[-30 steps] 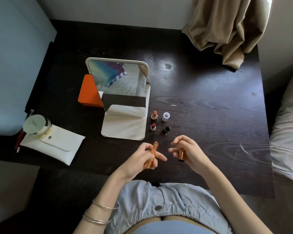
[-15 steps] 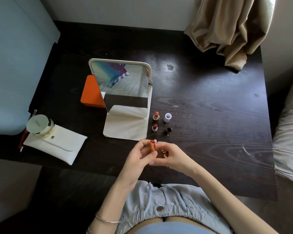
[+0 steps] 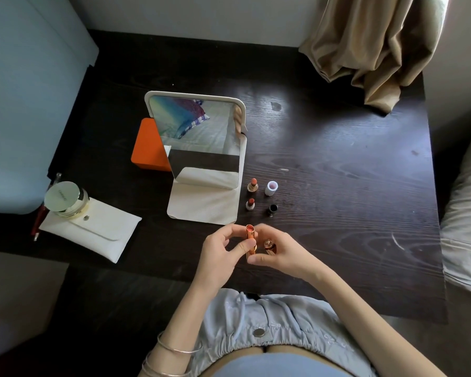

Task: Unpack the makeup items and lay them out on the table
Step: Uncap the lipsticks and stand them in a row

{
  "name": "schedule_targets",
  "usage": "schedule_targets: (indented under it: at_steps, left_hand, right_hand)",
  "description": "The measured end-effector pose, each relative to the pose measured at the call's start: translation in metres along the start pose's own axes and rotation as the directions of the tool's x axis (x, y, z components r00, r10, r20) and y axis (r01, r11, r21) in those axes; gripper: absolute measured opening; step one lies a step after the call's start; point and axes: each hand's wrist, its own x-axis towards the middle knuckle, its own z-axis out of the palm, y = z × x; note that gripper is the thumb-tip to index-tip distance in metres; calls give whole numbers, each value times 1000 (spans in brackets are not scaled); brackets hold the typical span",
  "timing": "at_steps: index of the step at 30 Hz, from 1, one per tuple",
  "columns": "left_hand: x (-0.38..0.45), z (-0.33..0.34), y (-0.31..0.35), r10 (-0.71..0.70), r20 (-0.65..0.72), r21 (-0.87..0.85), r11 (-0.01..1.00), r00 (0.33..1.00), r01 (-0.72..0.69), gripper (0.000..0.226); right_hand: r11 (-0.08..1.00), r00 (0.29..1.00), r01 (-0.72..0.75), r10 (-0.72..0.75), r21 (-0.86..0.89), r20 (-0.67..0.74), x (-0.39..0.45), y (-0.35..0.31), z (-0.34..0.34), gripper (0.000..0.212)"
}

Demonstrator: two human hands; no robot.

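We see the left hand [image 3: 218, 251] gripping an open gold lipstick [image 3: 250, 240] upright above the dark desk [image 3: 337, 186], while the right hand [image 3: 280, 251] pinches its base and holds the gold cap [image 3: 269, 245]. Beyond them, two uncapped lipsticks [image 3: 252, 194] stand beside a folding mirror [image 3: 201, 156], their white cap [image 3: 272, 188] and black cap [image 3: 272, 210] just to the right.

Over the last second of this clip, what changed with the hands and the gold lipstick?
The left hand and right hand, apart a second ago, have come together; the uncapped gold lipstick tube now stands upright between both, the gold cap kept in the right. The four small pieces by the folding white mirror stayed put.
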Motion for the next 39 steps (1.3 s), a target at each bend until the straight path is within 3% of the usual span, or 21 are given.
schedule_targets:
  at_steps: [4, 9, 16, 20, 26, 31, 37, 39]
  left_hand:
    - [0, 1, 2, 10, 6, 31, 999, 1000, -10, 17]
    - [1, -2, 1, 19, 25, 72, 997, 1000, -21, 12]
    - [1, 1, 5, 66, 9, 80, 995, 998, -66, 20]
    - [2, -3, 9, 112, 10, 67, 991, 994, -112, 22]
    - [3, 0, 6, 95, -10, 71, 993, 995, -94, 8]
    - [2, -4, 9, 123, 6, 83, 989, 992, -123, 18]
    - [1, -3, 9, 123, 8, 92, 988, 992, -123, 17]
    - [2, -4, 11, 120, 6, 64, 991, 993, -121, 18]
  right_hand:
    - [1000, 999, -6, 6, -7, -37, 2, -1, -2, 33]
    - [983, 997, -35, 22, 180, 73, -3, -3, -4, 18]
    - [994, 996, 7, 2, 109, -88, 1, -2, 1, 37]
    - [916, 1000, -22, 18, 402, 13, -5, -1, -2, 33]
    - [978, 996, 27, -9, 208, -86, 0, -3, 0, 47]
    - [900, 1000, -14, 18, 435, -5, -4, 2, -2, 42]
    - [958, 997, 12, 11, 286, -81, 0, 0, 0, 46]
    - [934, 999, -8, 26, 358, -45, 0, 0, -1, 43]
